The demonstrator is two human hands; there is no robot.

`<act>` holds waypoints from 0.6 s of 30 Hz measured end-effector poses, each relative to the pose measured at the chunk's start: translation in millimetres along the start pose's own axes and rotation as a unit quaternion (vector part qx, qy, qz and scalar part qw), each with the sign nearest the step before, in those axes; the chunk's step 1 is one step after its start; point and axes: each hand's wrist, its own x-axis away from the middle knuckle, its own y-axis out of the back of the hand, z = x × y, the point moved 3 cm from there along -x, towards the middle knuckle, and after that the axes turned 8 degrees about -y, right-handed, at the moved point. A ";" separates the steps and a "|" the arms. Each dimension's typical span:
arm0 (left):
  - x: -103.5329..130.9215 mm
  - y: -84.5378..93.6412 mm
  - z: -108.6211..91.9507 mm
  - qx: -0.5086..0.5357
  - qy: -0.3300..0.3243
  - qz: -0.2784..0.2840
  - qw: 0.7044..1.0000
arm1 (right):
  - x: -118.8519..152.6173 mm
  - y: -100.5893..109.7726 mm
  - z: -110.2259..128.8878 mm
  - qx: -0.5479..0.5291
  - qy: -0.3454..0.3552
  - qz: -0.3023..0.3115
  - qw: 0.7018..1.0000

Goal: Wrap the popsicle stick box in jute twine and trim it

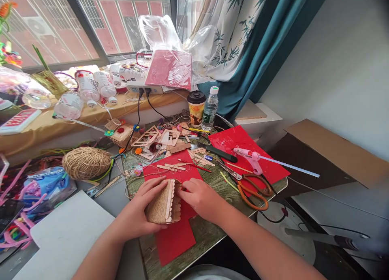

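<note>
A small twine-wrapped box (pixel 158 205), with a scalloped row of popsicle sticks along one edge, sits tilted in my left hand (pixel 141 207). The fingers wrap over its top and the thumb lies under its near end. At the box's right side is my right hand (pixel 197 197), its fingers curled closed against the stick edge. Whatever those fingertips pinch is hidden. Beneath the box lies red paper (pixel 176 243). Just beyond are loose popsicle sticks (pixel 172 166) and a red pencil (pixel 194 165).
Orange-handled scissors (pixel 253 191) and a pink glue gun (pixel 251 157) lie to the right. A coffee cup (pixel 196 110) and water bottle (pixel 210 109) stand at the back. A twine ball (pixel 87 162) sits left, and black power cords (pixel 139 122) run down from the sill.
</note>
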 end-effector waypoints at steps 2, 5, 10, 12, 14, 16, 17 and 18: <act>0.0 -0.2 -0.4 -0.001 0.000 0.000 1.000 | 0.4 -0.6 0.5 0.010 0.001 0.004 1.000; 0.3 -0.7 -0.7 -0.002 0.002 0.000 1.000 | 1.8 -3.8 1.6 0.032 0.001 0.011 0.999; -0.6 -0.9 -1.2 -0.004 0.004 0.004 1.000 | 3.2 -9.0 4.3 0.046 0.001 0.026 0.999; -1.3 -0.9 -1.6 -0.003 0.004 0.007 1.000 | 3.7 -10.2 5.4 0.042 -0.004 0.029 0.999; -1.6 -0.9 -1.9 -0.002 0.003 0.010 1.000 | 4.3 -12.0 6.4 0.037 -0.007 0.030 0.999; -1.6 -0.9 -2.0 -0.002 0.003 0.008 1.000 | 5.1 -15.2 7.3 0.030 -0.004 0.030 0.999; -1.4 -1.1 -1.9 -0.002 0.003 0.008 1.000 | 5.5 -17.1 7.6 0.027 -0.001 0.030 0.999; -1.2 -1.3 -1.8 -0.003 0.003 0.006 1.000 | 5.9 -19.1 7.9 0.025 0.003 0.028 0.999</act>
